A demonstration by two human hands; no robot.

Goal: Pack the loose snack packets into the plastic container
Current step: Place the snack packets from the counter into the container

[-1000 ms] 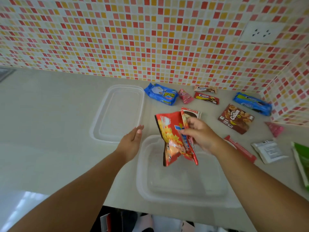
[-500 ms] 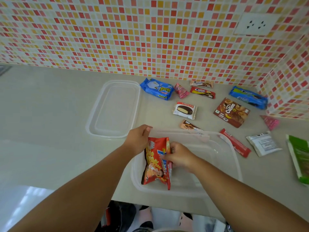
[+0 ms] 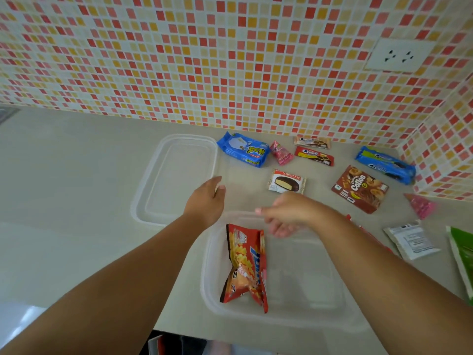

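red snack packet (image 3: 245, 265) now lies released in the plastic container (image 3: 332, 290), both hands withdrawn.

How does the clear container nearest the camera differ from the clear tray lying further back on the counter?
The near container holds a red snack packet at its left end; the far tray holds nothing. The near container has taller walls, while the far tray looks shallow and flat, like a lid. The near container sits at the counter's front edge; the far tray lies further back and to the left. Both are clear, rectangular plastic with rounded corners.
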